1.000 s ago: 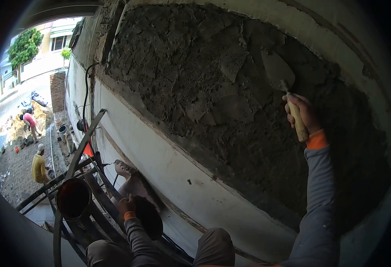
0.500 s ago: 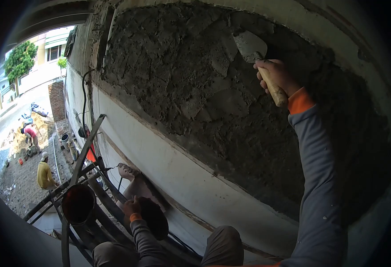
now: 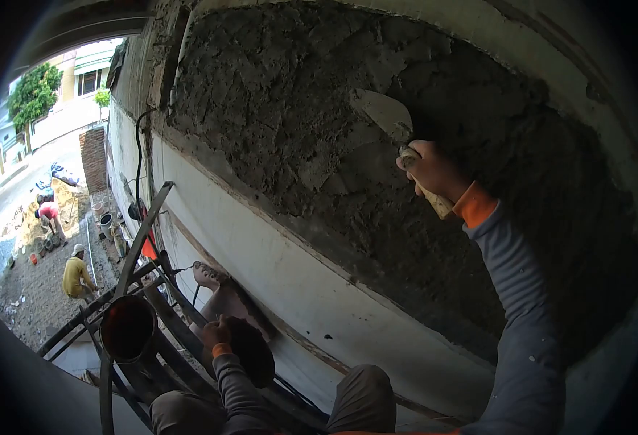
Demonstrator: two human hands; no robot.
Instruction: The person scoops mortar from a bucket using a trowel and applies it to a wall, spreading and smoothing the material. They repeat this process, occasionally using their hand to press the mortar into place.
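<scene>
My right hand [image 3: 431, 172] is wrapped round the wooden handle of a trowel [image 3: 385, 112], whose grey blade lies against the dark wet mortar [image 3: 275, 123] on the wall. The mortar is rough at the left and smoother to the right of the blade. Lower down, my left hand [image 3: 216, 333] is closed at the edge of a dark round bucket [image 3: 252, 354]. The inside of that bucket is too dark to make out.
A second bucket [image 3: 128, 330] stands among the dark scaffold bars [image 3: 141, 239] at the left. A white wall band [image 3: 282, 257] runs below the mortar. Far below, a person in yellow [image 3: 77, 275] and one in pink [image 3: 48, 212] are on the ground.
My right hand and the trowel have moved down and slightly left across the mortar. Small dark bits now show in front of the white band. My left hand stays on the bucket.
</scene>
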